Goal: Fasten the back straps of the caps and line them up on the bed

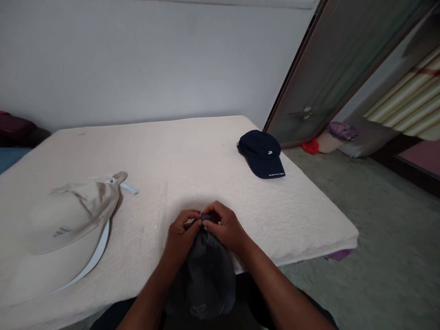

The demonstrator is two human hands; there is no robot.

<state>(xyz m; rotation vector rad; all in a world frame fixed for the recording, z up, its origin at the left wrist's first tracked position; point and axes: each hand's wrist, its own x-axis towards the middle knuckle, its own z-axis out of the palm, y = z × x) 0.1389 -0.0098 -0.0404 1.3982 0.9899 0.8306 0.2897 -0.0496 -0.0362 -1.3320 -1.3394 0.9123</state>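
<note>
A dark grey cap (209,270) hangs at the table's near edge, with light embroidery low on its front. My left hand (182,233) pinches the left side of its back strap between thumb and fingers. On the other side, my right hand (227,227) grips the strap close to a small metal-looking buckle, and the fingertips of both hands almost meet there. The fingers partly hide the strap and its fastening. To my left lies a beige cap (74,215) with a three-stripe logo. A navy cap (260,153) with small white lettering rests at the far right.
A white textured cloth (192,160) covers the table or bed top. Behind it rises a pale wall (154,59). A dark-framed door (305,78) stands at the right, with a lidless-looking bin (332,143) beside it and grey floor (385,220) in front.
</note>
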